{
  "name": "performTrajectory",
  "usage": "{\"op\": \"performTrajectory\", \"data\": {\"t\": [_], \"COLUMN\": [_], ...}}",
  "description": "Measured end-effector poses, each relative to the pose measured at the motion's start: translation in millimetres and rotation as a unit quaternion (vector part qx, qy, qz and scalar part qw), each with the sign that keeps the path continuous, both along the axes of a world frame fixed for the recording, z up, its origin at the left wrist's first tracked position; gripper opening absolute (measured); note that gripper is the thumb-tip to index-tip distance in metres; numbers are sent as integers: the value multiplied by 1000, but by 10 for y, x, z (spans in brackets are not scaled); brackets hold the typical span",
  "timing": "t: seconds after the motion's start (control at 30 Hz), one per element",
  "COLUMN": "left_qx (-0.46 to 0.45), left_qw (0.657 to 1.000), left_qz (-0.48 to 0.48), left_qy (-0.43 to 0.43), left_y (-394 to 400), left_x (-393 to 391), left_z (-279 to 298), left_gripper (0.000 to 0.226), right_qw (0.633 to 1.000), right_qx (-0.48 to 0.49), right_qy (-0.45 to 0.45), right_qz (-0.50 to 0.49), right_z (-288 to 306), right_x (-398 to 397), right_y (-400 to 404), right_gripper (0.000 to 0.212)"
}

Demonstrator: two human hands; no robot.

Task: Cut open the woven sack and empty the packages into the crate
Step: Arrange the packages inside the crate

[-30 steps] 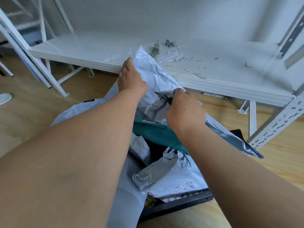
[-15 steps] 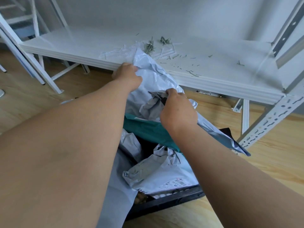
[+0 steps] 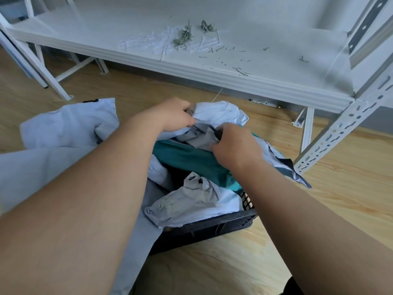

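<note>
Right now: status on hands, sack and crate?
Left hand grips pale sack; right hand grips crumpled grey package. Packages, one green, piled in black crate. Nothing blocking.

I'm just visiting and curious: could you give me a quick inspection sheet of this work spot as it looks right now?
Surface: wooden floor, bare wood showing around the crate.
Job's things: black crate on the floor holds a teal package and crumpled grey mailer bags; pale sack draped to the crate's left.
Clutter: cut strips and thread scraps on the white shelf.
Hands: left hand and right hand both grip a grey bag over the crate.
Cables: nothing seen.
Surroundings: white metal rack upright at right.
</note>
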State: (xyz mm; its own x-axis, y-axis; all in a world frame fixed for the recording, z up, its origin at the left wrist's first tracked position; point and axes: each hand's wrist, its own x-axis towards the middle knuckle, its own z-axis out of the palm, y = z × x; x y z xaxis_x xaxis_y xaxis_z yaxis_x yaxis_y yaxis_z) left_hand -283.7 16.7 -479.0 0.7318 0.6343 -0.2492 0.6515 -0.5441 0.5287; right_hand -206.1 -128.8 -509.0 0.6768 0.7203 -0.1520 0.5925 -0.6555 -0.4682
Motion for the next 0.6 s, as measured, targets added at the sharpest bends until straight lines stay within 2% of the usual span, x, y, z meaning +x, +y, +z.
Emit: {"op": "performTrajectory", "data": {"t": [0.1, 0.2, 0.27, 0.3, 0.37, 0.43, 0.53, 0.6], "left_qx": [38, 8, -39, -49, -45, -33, -23, -6], "left_qw": [997, 992, 991, 991, 986, 980, 975, 976], "left_qz": [-35, -88, -98, -90, -83, -76, -88, -81], "left_qy": [61, 91, 81, 84, 136, 181, 202, 202], "left_y": [-77, -231, -304, -315, -361, -404, -522, -524], "left_x": [33, 59, 33, 13, -19, -12, 21, 6], "left_z": [-35, -193, -295, -339, -411, -541, -625, -590], "left_gripper": [8, 9, 38, 35, 9, 18, 16, 16], "right_qw": [999, 996, 995, 996, 993, 981, 986, 988], "right_qx": [46, 88, 92, 73, -33, -127, -98, -94], "right_qy": [1, 15, 37, 59, 106, 137, 130, 116], "right_qz": [-17, -13, 0, 4, 24, 49, 43, 42], "right_z": [51, 58, 30, 10, -54, -145, -307, -318], "right_x": [138, 244, 290, 309, 333, 314, 280, 285], "right_y": [-47, -23, 13, 45, 102, 141, 140, 141], "right_gripper": [25, 47, 50, 48, 46, 42, 35, 40]}}
